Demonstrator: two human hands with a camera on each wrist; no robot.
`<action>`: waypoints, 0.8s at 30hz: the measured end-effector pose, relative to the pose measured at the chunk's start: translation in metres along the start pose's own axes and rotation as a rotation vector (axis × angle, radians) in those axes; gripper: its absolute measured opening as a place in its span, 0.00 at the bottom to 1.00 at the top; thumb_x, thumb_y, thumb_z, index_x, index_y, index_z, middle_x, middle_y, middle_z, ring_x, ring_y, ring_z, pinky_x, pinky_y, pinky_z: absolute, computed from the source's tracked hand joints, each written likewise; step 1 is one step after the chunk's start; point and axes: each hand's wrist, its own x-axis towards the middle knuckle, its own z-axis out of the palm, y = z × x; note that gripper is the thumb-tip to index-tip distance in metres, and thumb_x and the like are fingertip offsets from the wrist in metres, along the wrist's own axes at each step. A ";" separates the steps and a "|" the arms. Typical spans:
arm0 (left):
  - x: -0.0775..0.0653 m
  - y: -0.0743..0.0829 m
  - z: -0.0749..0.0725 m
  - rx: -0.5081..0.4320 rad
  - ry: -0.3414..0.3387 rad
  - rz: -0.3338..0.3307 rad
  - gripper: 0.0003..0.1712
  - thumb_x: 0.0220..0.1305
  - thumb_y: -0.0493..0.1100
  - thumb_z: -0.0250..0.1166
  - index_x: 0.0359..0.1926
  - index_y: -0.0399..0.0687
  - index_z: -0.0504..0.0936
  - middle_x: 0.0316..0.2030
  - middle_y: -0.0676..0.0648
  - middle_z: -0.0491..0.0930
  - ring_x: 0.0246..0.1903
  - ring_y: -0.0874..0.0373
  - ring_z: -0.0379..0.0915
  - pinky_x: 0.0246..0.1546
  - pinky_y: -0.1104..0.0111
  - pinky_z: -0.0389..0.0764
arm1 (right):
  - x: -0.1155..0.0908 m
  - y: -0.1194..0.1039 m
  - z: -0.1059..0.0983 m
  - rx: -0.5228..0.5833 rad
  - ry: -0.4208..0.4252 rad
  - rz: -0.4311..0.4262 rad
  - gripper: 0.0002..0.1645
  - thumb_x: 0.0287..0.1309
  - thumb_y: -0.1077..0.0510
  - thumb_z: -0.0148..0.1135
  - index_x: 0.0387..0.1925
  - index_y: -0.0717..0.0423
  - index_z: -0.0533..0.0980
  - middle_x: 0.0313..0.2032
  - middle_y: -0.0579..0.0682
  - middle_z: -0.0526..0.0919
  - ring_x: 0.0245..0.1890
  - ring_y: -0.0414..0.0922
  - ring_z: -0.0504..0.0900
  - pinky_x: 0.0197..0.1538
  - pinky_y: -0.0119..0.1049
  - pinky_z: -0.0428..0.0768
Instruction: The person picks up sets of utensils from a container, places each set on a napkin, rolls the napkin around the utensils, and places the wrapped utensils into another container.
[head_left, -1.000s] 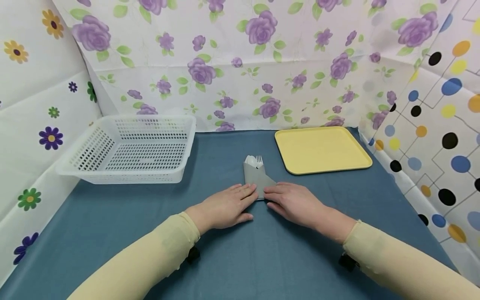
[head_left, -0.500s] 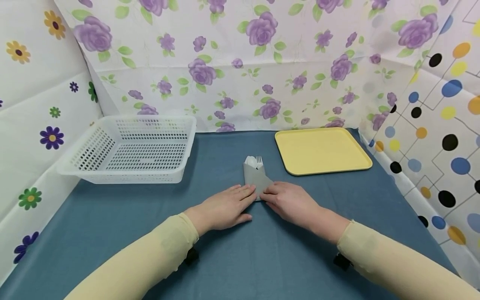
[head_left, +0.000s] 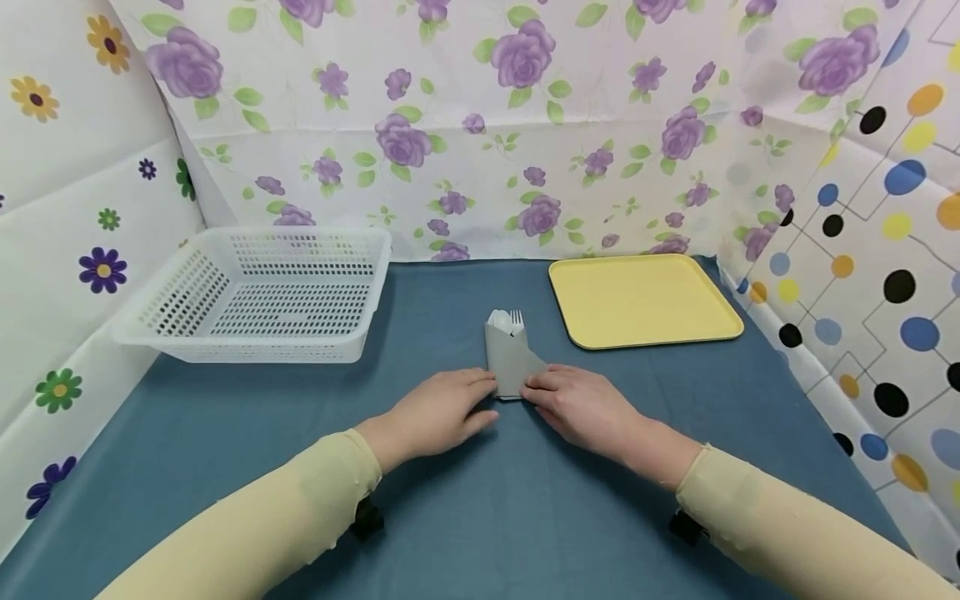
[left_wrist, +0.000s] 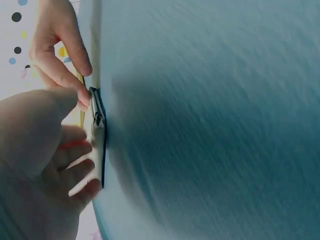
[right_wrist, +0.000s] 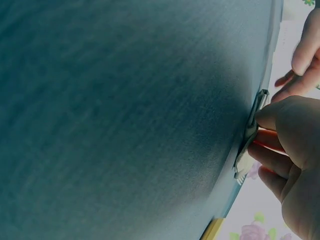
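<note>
A grey folded napkin [head_left: 510, 358] lies on the blue cloth in the middle of the table. From its top stick out a white spoon's bowl [head_left: 498, 318] and the tines of a white fork [head_left: 517, 318]; their handles are hidden inside the folds. My left hand [head_left: 435, 414] rests at the napkin's lower left edge with its fingers extended and the thumb apart. At the lower right edge my right hand [head_left: 581, 408] pinches the napkin between thumb and fingers, also seen in the right wrist view. A flap of the napkin slants out to the right above that hand.
A white perforated plastic basket [head_left: 258, 350] stands at the back left. On the back right lies a yellow tray [head_left: 648, 300]. Patterned cloth walls [head_left: 480, 200] enclose the table at the back and both sides.
My right hand has moved slightly left and its fingers have closed on the napkin's edge. My left hand has slid left, off the napkin's front to its left edge.
</note>
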 end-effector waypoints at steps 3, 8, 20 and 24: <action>0.005 0.003 -0.004 -0.145 0.063 -0.140 0.29 0.84 0.52 0.65 0.74 0.38 0.79 0.70 0.38 0.80 0.70 0.43 0.77 0.70 0.48 0.78 | -0.001 0.000 0.001 0.010 0.010 0.000 0.21 0.67 0.58 0.80 0.59 0.56 0.89 0.55 0.53 0.90 0.57 0.51 0.89 0.64 0.49 0.85; 0.021 0.008 -0.013 -0.318 0.119 -0.330 0.27 0.83 0.50 0.66 0.71 0.36 0.81 0.58 0.39 0.85 0.56 0.45 0.84 0.58 0.50 0.84 | -0.002 0.001 0.002 0.016 0.033 0.007 0.21 0.65 0.59 0.82 0.58 0.56 0.90 0.54 0.53 0.91 0.54 0.51 0.88 0.60 0.46 0.87; 0.045 0.009 -0.005 -0.504 0.114 -0.600 0.24 0.83 0.54 0.65 0.60 0.37 0.84 0.43 0.43 0.84 0.38 0.51 0.80 0.43 0.56 0.83 | -0.003 -0.001 0.004 0.032 0.019 0.004 0.21 0.67 0.58 0.80 0.59 0.56 0.89 0.56 0.52 0.90 0.56 0.52 0.88 0.61 0.47 0.87; 0.057 -0.001 0.006 -0.457 0.118 -0.593 0.21 0.80 0.55 0.68 0.34 0.43 0.86 0.27 0.46 0.80 0.26 0.51 0.77 0.31 0.58 0.80 | -0.002 0.000 0.001 0.033 0.018 0.002 0.20 0.67 0.59 0.80 0.59 0.56 0.89 0.56 0.52 0.90 0.56 0.52 0.88 0.61 0.47 0.87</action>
